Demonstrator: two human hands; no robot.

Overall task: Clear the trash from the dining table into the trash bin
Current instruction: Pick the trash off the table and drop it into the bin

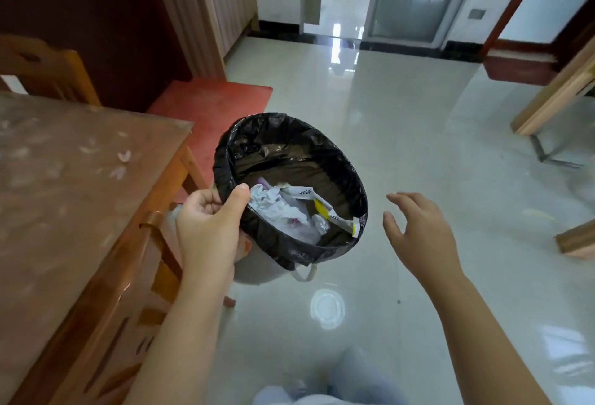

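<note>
A round trash bin lined with a black bag stands on the floor beside the dining table. Crumpled white tissue and paper wrappers lie inside it. My left hand grips the bin's near left rim, thumb over the bag's edge. To the right of the bin my right hand hovers with its fingers spread, holding nothing. The table top has a floral cover under glass, and no loose trash shows on the part in view.
A wooden chair is tucked under the table by my left forearm, another chair at the far side. A red mat lies behind the bin. Glossy tiled floor spreads right, with wooden furniture at the right edge.
</note>
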